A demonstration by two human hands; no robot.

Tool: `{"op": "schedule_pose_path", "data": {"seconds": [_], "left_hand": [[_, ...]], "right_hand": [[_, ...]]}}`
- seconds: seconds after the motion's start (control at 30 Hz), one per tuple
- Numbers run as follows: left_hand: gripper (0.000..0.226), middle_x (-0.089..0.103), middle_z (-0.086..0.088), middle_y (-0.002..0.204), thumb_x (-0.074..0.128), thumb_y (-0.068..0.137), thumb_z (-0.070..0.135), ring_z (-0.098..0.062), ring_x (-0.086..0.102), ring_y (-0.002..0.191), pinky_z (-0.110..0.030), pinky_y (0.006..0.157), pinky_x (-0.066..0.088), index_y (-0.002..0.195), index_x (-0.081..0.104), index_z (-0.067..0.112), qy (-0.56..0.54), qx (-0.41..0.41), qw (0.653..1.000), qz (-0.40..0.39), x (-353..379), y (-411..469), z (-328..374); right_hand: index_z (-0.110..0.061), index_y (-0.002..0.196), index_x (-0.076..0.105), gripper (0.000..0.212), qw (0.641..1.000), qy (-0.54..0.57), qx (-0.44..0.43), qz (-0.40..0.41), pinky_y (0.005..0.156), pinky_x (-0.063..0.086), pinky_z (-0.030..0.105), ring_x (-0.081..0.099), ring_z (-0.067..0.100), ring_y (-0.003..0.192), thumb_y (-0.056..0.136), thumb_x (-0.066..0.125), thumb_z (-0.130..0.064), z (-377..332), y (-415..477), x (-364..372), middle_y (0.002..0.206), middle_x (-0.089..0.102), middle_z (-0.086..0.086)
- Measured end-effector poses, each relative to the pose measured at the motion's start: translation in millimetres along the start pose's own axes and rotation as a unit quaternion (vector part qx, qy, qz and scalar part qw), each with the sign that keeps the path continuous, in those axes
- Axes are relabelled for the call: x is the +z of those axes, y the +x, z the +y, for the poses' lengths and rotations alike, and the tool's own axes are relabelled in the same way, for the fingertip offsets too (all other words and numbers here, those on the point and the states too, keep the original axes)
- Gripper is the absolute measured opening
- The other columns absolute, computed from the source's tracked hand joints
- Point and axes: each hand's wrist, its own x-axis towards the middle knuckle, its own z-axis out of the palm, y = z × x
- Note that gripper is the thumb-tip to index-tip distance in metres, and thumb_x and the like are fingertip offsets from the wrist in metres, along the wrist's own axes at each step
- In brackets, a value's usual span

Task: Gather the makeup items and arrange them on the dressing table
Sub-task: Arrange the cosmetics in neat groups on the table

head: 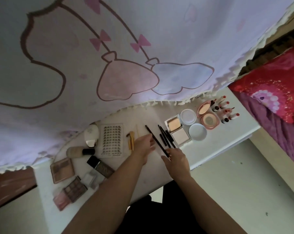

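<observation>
Head view, single frame.

- Bench [217,144]: white top, partly overhung by a printed curtain [143,48].
- Right hand [176,160]: grip clamped on the near end of a long dark pencil [157,141], fingers curled round the tip and thumb side toward the middle of the bench. The pencil ran diagonally away from the hand, over the bench top. Whether its far end rested on the surface could not be told.
- Left hand [143,146]: grip apart, fingers fairly straight and reaching toward the middle of the same pencil. Fingertips were just beside the shaft; contact could not be told through the blur.
- Just right of the held pencil: a bundle of short dark pencils [164,135] lying roughly parallel on the bench.
- Further right: an open square compact [175,130], a round white lid [188,117], a pale blue jar [197,132] and an open pink compact [208,115].
- At the far right end stood a group of lipsticks [227,110] with red tips.
- Left of the hands: yellow tweezers [131,141], a lash sheet [111,141], a white tube [91,134] and a foundation bottle [80,152] lying on its side.
- Near left edge: two eyeshadow palettes [62,169] and a dark-capped bottle [100,168].
- Bed [269,92] with red bedding stood beside the right end of the bench.
</observation>
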Motion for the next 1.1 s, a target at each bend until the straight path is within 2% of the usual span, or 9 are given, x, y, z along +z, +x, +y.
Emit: {"op": "schedule_pose_path", "data": {"seconds": [0.1,0.27,0.4,0.5,0.57,0.7,0.87,0.97,1.1], "left_hand": [[0.014,0.05,-0.008,0.082,0.055,0.096,0.021,-0.017,0.048,0.073,-0.032,0.073,0.046,0.088,0.058,0.01,0.011,-0.004,1.0,-0.014,10,-4,7],[0.013,0.051,-0.011,0.087,0.056,0.096,0.02,-0.022,0.05,0.083,-0.034,0.075,0.048,0.092,0.06,0.008,0.029,0.01,0.999,-0.028,17,-6,11],[0.013,0.061,-0.007,0.098,0.056,0.097,0.024,-0.021,0.059,0.092,-0.039,0.086,0.054,0.099,0.062,0.013,0.035,0.031,0.998,-0.039,5,-13,18],[0.019,0.066,-0.002,0.1,0.054,0.096,0.028,-0.015,0.063,0.087,-0.034,0.075,0.054,0.107,0.065,0.017,0.144,0.124,0.981,0.038,-22,-16,19],[0.02,0.069,-0.001,0.098,0.054,0.094,0.032,-0.017,0.064,0.085,-0.035,0.077,0.054,0.106,0.067,0.021,0.213,0.178,0.955,0.104,-46,-18,18],[0.014,0.068,0.0,0.098,0.053,0.093,0.029,-0.02,0.062,0.089,-0.034,0.077,0.052,0.1,0.065,0.024,0.259,0.184,0.934,0.163,-91,-21,14],[0.012,0.065,0.001,0.109,0.054,0.092,0.025,-0.02,0.061,0.098,-0.042,0.09,0.053,0.1,0.063,0.029,0.272,0.175,0.93,0.171,-123,-23,0],[0.017,0.064,-0.001,0.111,0.056,0.093,0.025,-0.02,0.06,0.1,-0.036,0.09,0.05,0.107,0.064,0.023,0.294,0.187,0.922,0.166,-126,-26,-8],[0.023,0.063,0.001,0.111,0.054,0.095,0.02,-0.015,0.057,0.101,-0.027,0.088,0.042,0.115,0.064,0.015,0.341,0.213,0.903,0.151,-121,-27,-15]], "right_hand": [[-0.02,0.11,0.068,0.027,1.0,-0.002,0.002,0.028,0.076,0.051,0.036,0.065,0.025,0.092,0.086,0.071,-0.032,6,0,2,0.103,0.065,0.002],[-0.019,0.104,0.068,0.023,0.999,0.011,0.035,0.031,0.077,0.05,0.035,0.066,0.026,0.089,0.085,0.071,-0.033,13,5,-5,0.096,0.065,0.003],[-0.021,0.105,0.066,0.024,0.999,-0.014,0.043,0.024,0.079,0.048,0.034,0.065,0.027,0.093,0.088,0.067,-0.038,10,5,-10,0.102,0.065,0.002],[-0.023,0.111,0.062,0.026,0.997,-0.049,0.042,0.045,0.08,0.048,0.034,0.064,0.026,0.097,0.091,0.063,-0.04,-2,3,-11,0.109,0.061,0.0],[-0.022,0.114,0.06,0.026,0.997,-0.056,0.014,0.056,0.079,0.047,0.035,0.064,0.027,0.098,0.093,0.06,-0.037,-13,2,-8,0.112,0.059,0.002],[-0.027,0.128,0.054,0.03,0.992,-0.093,-0.087,-0.013,0.084,0.049,0.036,0.061,0.024,0.106,0.098,0.05,-0.024,-38,10,0,0.125,0.052,0.001],[-0.026,0.143,0.045,0.062,0.925,-0.246,-0.277,-0.086,0.079,0.051,0.035,0.056,0.025,0.113,0.088,0.053,0.002,-75,32,7,0.133,0.047,0.006],[-0.024,0.137,0.048,0.055,0.862,-0.371,-0.335,-0.078,0.08,0.048,0.036,0.053,0.024,0.108,0.087,0.063,-0.008,-92,48,8,0.127,0.046,0.006],[-0.014,0.127,0.053,0.039,0.806,-0.446,-0.379,-0.088,0.079,0.047,0.035,0.055,0.024,0.105,0.089,0.062,-0.007,-107,61,2,0.122,0.049,0.009]]}}
